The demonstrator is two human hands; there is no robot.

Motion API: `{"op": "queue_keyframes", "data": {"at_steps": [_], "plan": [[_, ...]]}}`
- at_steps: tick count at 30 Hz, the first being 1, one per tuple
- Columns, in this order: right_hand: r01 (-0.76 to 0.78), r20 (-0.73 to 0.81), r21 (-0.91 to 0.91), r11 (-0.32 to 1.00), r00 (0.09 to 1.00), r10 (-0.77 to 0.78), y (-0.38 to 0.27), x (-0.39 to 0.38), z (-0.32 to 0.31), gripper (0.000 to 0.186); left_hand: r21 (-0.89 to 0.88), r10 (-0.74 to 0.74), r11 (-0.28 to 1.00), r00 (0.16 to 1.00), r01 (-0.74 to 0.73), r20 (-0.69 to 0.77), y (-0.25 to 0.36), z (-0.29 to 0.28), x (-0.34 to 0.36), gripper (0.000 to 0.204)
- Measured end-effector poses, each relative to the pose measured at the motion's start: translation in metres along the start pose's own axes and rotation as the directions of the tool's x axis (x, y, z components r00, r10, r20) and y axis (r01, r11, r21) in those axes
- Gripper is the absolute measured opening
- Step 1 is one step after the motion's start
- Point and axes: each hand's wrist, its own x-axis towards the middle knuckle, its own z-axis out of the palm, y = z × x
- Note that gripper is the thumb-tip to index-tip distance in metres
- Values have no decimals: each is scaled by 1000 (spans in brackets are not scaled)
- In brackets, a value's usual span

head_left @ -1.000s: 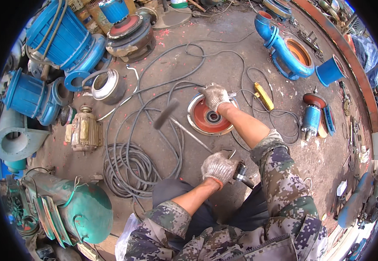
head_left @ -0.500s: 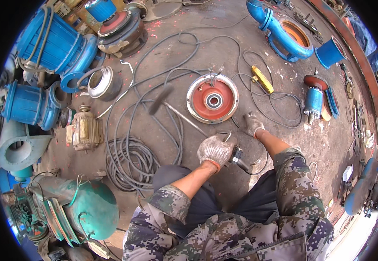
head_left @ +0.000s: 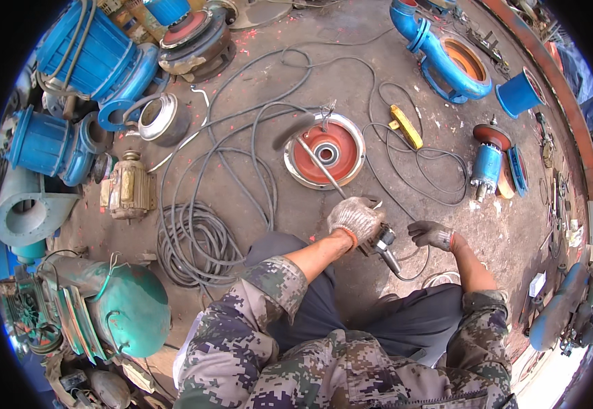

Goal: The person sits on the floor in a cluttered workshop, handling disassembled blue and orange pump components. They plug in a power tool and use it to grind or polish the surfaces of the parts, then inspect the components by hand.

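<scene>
My left hand (head_left: 355, 219), in a pale work glove, is closed around the metal handle of a hammer (head_left: 319, 161). Its dark head, blurred by motion, appears over the upper left of a round red motor end cover (head_left: 305, 165) with a pale rim and a bearing at its centre. Against the lower right of that hand is a black-and-grey corded power tool (head_left: 385, 251); whether the hand also grips it cannot be told. My right hand (head_left: 433, 235), gloved with darkened fingers, is open and holds nothing, its fingers stretching left above the tool's cord.
Coiled grey cable (head_left: 198, 244) lies on the left, with loops running behind the cover. A yellow pendant control box (head_left: 406, 127) rests to the right. Blue pumps (head_left: 44, 146), a small motor (head_left: 129, 191) and a green tank (head_left: 133, 310) line the left; a blue rotor assembly (head_left: 489, 163) stands right.
The hammer has swung rightward from beside the cover to over it. My right hand has drawn back to the right and nearer me. The power tool has shifted slightly right.
</scene>
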Motion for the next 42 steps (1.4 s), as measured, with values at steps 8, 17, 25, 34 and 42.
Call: {"op": "queue_keyframes", "data": {"at_steps": [8,17,25,34,42], "plan": [[28,55,-40,999,998,-26,-30,-26,76,24,348,560,778,828,-523,-6,28,30,29,26],[117,-228,759,640,969,93,-70,-92,169,33,381,832,507,555,-773,19,35,18,66,34],[86,-131,935,345,985,111,-107,-131,211,40,306,852,495,523,-813,11,20,6,57,34],[94,-116,969,230,990,84,-159,-147,224,28,252,825,551,565,-796,-19,5,-11,52,35],[128,-158,933,337,986,62,-192,-119,210,50,117,783,613,580,-782,-225,7,-67,64,31]]}}
